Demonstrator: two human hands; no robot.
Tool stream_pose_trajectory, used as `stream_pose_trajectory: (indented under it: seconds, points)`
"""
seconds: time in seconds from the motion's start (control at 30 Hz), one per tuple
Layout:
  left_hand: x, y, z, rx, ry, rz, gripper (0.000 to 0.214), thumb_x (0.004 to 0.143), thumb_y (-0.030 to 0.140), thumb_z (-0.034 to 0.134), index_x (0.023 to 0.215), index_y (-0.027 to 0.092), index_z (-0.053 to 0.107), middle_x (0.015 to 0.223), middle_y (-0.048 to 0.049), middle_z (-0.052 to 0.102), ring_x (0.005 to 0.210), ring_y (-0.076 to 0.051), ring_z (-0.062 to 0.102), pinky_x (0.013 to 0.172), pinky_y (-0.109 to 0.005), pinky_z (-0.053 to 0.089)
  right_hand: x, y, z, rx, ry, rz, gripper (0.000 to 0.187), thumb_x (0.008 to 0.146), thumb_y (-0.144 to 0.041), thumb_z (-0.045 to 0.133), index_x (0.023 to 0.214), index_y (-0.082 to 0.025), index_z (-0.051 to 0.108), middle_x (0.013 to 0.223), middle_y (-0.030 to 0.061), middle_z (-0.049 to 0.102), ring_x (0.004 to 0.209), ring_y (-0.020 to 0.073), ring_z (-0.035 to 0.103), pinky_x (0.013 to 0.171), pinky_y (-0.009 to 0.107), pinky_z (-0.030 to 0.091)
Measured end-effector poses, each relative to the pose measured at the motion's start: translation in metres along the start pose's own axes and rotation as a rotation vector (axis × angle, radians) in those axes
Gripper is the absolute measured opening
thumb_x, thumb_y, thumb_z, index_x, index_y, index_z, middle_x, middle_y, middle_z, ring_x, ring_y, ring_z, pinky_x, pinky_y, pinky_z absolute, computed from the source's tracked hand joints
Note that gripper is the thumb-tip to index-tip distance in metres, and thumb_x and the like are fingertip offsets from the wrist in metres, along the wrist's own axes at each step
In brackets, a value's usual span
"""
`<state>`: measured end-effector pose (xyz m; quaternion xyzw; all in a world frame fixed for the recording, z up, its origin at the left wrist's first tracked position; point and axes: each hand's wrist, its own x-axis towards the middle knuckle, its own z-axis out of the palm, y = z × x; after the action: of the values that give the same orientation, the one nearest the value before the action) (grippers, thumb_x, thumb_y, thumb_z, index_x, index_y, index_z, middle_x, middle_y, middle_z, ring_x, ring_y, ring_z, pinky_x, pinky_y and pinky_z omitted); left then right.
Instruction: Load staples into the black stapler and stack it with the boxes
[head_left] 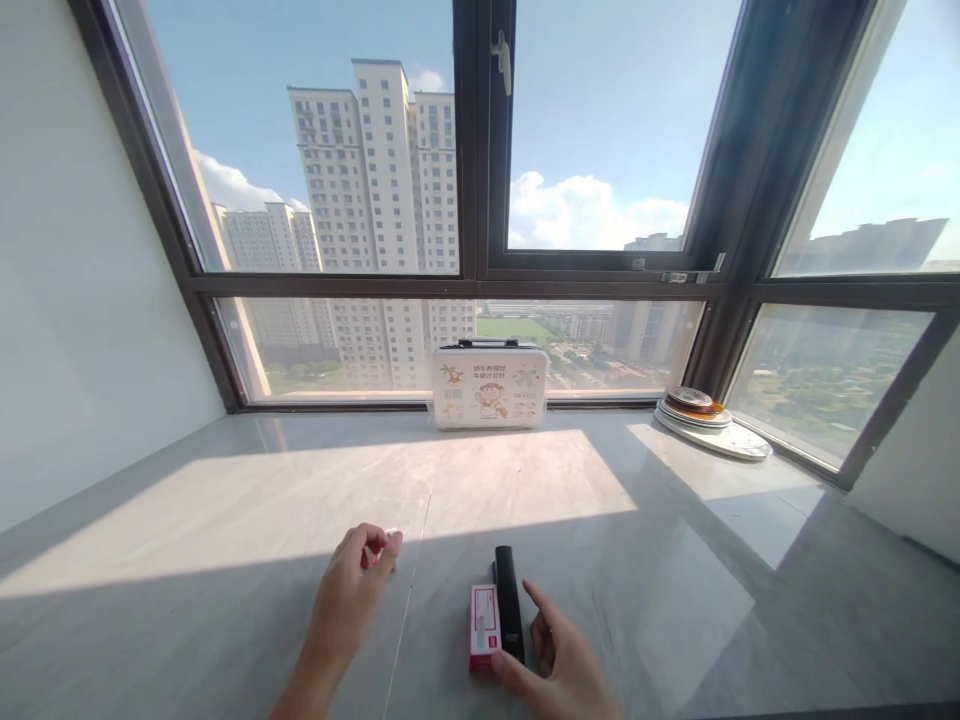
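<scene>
My left hand (358,568) is closed, pinching a small red-and-white item (390,535) just above the counter. The fingers cover most of it, so its kind cannot be made out. Right of the tile seam lie a small white-and-pink box (485,622) and a long black stapler-like object (507,600), side by side and seemingly touching. My right hand (562,655) is beside them with thumb and index finger apart. Its thumb tip is at the box's near right corner; whether it presses there is unclear. The index fingertip points past the black object's right side.
A white case with cartoon prints (490,388) stands upright against the window at the back of the grey counter (225,620). Several stacked plates and lids (709,425) sit in the back right corner. Dark window frames (465,287) border the counter, with sunlight patches across it.
</scene>
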<state>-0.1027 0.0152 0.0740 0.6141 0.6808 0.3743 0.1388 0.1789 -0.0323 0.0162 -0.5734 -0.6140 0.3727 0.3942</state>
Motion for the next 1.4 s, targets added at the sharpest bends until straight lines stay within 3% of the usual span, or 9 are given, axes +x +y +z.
stream_pose_trajectory:
  seconds: [0.13,0.23,0.37,0.47,0.67,0.87,1.07,1.23,1.4]
  points:
    - [0.024,-0.017,-0.02,0.132,-0.145,-0.075,0.048,0.093,0.062,0.038,0.07,0.024,0.054,0.065,0.0023,0.061,0.065,-0.019,0.059,0.061,-0.025,0.039,0.001,-0.009,-0.006,-0.1,-0.127,0.008,0.101,0.066,-0.04,0.077,0.153,-0.011,0.036,0.075,-0.0011,0.058,0.069,0.0184,0.055,0.063,0.028,0.04]
    - [0.02,-0.012,-0.003,0.136,-0.225,-0.019,0.049,0.094,0.061,0.038,0.068,0.024,0.055,0.061,0.0031,0.061,0.063,-0.019,0.059,0.06,-0.024,0.036,0.005,-0.016,-0.007,-0.104,-0.144,0.028,0.097,0.062,-0.034,0.076,0.151,-0.014,0.042,0.072,-0.0013,0.06,0.066,0.0186,0.055,0.062,0.028,0.04]
    - [0.006,0.012,0.034,0.139,-0.324,0.073,0.053,0.098,0.059,0.033,0.068,0.023,0.058,0.063,0.0005,0.064,0.063,-0.018,0.061,0.06,-0.024,0.032,0.008,-0.024,-0.006,-0.016,-0.159,-0.018,0.078,0.063,-0.034,0.076,0.138,-0.02,0.059,0.07,-0.0013,0.064,0.064,0.0176,0.053,0.058,0.026,0.039]
    - [-0.002,0.029,0.05,0.132,-0.386,0.14,0.059,0.101,0.057,0.027,0.067,0.023,0.061,0.059,-0.0001,0.064,0.061,-0.018,0.061,0.061,-0.025,0.032,0.009,-0.03,-0.006,-0.006,-0.185,-0.05,0.068,0.064,-0.03,0.074,0.131,-0.021,0.063,0.068,-0.0018,0.064,0.062,0.0165,0.052,0.057,0.024,0.038]
    - [-0.006,0.038,0.051,0.119,-0.464,0.223,0.062,0.102,0.057,0.022,0.073,0.025,0.066,0.057,0.0008,0.065,0.06,-0.018,0.063,0.062,-0.026,0.036,0.011,-0.039,-0.005,-0.026,-0.265,-0.139,0.05,0.065,-0.021,0.069,0.116,-0.021,0.068,0.07,-0.0035,0.065,0.058,0.0129,0.049,0.056,0.021,0.037]
    - [0.0,0.045,0.058,0.146,-0.526,0.265,0.067,0.103,0.056,0.016,0.074,0.024,0.068,0.056,-0.0004,0.067,0.064,-0.02,0.066,0.063,-0.027,0.04,0.015,-0.038,-0.016,0.056,-0.26,-0.089,0.053,0.064,-0.025,0.075,0.116,-0.02,0.07,0.075,-0.0023,0.069,0.068,0.0177,0.056,0.064,0.024,0.043]
    - [0.004,0.088,0.113,0.199,-0.493,0.328,0.065,0.105,0.052,0.016,0.09,0.021,0.071,0.089,-0.0099,0.075,0.088,-0.022,0.069,0.078,-0.032,0.046,0.022,-0.022,-0.072,0.085,-0.178,-0.031,0.046,0.062,-0.037,0.08,0.104,-0.018,0.075,0.084,0.0027,0.073,0.081,0.0265,0.062,0.073,0.032,0.049]
    - [0.007,0.14,0.178,0.215,-0.555,0.395,0.036,0.101,0.048,0.048,0.107,0.018,0.067,0.108,-0.0061,0.07,0.098,-0.018,0.066,0.092,-0.041,0.052,0.029,0.016,-0.139,0.18,-0.213,-0.001,0.053,0.063,-0.044,0.082,0.107,-0.017,0.074,0.096,0.0084,0.074,0.095,0.033,0.064,0.081,0.038,0.049]
    - [0.003,0.179,0.221,0.224,-0.589,0.446,0.028,0.098,0.04,0.057,0.116,0.019,0.064,0.12,-0.007,0.066,0.103,-0.019,0.065,0.092,-0.042,0.054,0.032,0.034,-0.179,0.119,-0.164,0.052,0.063,0.062,-0.051,0.082,0.114,-0.017,0.072,0.095,0.0109,0.073,0.097,0.0337,0.064,0.08,0.039,0.049]
